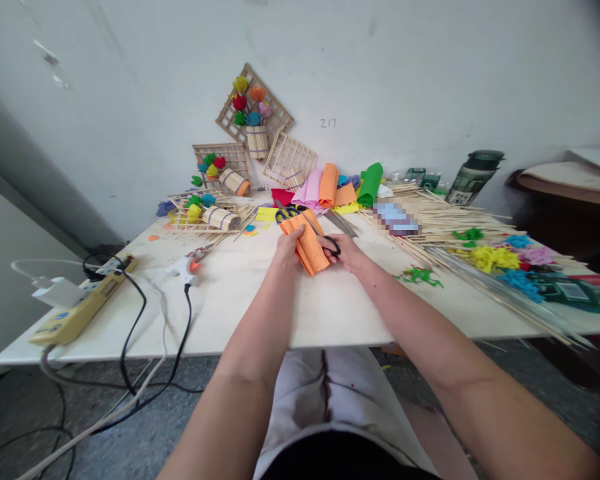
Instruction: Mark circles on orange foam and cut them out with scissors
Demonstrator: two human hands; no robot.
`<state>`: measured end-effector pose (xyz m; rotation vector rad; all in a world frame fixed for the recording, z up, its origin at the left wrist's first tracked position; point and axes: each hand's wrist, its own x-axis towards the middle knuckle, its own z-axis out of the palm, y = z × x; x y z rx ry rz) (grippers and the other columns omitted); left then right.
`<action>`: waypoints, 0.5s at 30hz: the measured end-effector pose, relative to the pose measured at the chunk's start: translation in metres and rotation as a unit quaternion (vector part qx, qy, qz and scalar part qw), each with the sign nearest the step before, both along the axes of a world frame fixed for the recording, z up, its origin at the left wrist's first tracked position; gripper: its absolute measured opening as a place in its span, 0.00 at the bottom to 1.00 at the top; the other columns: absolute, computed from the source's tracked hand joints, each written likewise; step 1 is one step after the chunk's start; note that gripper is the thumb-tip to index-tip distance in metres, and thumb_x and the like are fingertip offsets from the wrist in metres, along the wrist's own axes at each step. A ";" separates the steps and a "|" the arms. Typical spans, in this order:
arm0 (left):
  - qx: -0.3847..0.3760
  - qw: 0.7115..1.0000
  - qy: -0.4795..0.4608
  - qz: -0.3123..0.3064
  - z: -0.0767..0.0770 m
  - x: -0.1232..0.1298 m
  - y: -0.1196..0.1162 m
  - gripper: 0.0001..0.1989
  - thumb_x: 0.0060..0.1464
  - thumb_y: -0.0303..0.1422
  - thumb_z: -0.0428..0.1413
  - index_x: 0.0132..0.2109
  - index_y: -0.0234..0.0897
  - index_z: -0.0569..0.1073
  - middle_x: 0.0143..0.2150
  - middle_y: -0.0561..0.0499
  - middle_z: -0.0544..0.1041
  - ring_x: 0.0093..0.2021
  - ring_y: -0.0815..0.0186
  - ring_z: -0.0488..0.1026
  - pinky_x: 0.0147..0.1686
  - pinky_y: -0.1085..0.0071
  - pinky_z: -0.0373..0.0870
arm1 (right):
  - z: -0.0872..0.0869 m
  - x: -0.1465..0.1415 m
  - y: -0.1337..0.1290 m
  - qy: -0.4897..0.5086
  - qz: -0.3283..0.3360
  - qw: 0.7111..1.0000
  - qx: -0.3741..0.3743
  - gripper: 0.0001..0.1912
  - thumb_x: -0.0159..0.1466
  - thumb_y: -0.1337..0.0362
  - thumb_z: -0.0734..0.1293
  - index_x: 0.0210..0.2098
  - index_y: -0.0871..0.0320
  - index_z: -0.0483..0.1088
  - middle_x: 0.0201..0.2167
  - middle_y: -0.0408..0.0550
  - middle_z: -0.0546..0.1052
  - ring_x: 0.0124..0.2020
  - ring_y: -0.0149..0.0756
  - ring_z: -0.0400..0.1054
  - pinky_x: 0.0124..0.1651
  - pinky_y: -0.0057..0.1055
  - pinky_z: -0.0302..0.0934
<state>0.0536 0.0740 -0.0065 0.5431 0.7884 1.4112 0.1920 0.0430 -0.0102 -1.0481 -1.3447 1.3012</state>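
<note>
Folded orange crepe paper (pixel 310 252) is held above the table by my left hand (pixel 289 245), thumb on its front and fingers behind. My right hand (pixel 344 251) is closed round the dark handles of a pair of scissors (pixel 333 244). Their blades reach up and left against the paper's upper right edge; how far they are open is hard to see. Just behind the paper lies a second pair of scissors (pixel 284 213) with dark and yellow handles. Yellow paper pieces (pixel 266 214) lie near it.
Stick lattices with paper flowers (pixel 250 100) lean at the back. Rolls of green (pixel 371 184) and orange paper (pixel 329 185) stand behind my hands. Wooden sticks (pixel 450 217) and a bottle (pixel 475 177) are right. At left are a glue gun (pixel 184 268) and a power strip (pixel 87 303) with loose cords.
</note>
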 end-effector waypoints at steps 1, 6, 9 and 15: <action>0.001 1.000 0.001 -0.002 0.000 0.000 0.000 0.08 0.45 0.26 0.62 0.35 0.31 0.72 0.29 0.44 0.78 0.37 0.55 0.78 0.46 0.57 0.72 | 0.000 0.000 0.000 0.000 -0.002 1.000 0.000 0.18 0.53 0.53 0.70 0.20 0.60 0.65 0.11 0.38 0.63 0.10 0.21 0.51 0.11 0.22 0.43; 0.012 1.000 0.003 -0.008 -0.001 0.000 0.000 0.05 0.47 0.25 0.59 0.35 0.32 0.72 0.28 0.45 0.78 0.37 0.55 0.78 0.46 0.56 0.72 | 0.000 -0.002 0.000 0.008 -0.007 1.000 -0.003 0.17 0.54 0.56 0.70 0.18 0.60 0.64 0.11 0.38 0.62 0.10 0.21 0.49 0.11 0.22 0.41; 0.018 1.000 0.001 -0.014 -0.001 0.000 -0.001 0.06 0.47 0.25 0.60 0.35 0.32 0.72 0.28 0.45 0.78 0.37 0.55 0.78 0.46 0.56 0.72 | 0.002 -0.002 -0.002 0.016 0.000 1.000 -0.008 0.17 0.55 0.56 0.69 0.18 0.60 0.65 0.11 0.39 0.62 0.10 0.21 0.50 0.11 0.22 0.42; 0.020 1.000 0.003 -0.014 -0.002 0.000 -0.001 0.10 0.46 0.27 0.62 0.38 0.32 0.72 0.29 0.45 0.79 0.37 0.55 0.78 0.46 0.56 0.72 | 0.010 -0.004 -0.008 0.017 -0.013 0.999 -0.043 0.16 0.53 0.57 0.71 0.20 0.61 0.66 0.11 0.39 0.64 0.10 0.21 0.52 0.11 0.21 0.44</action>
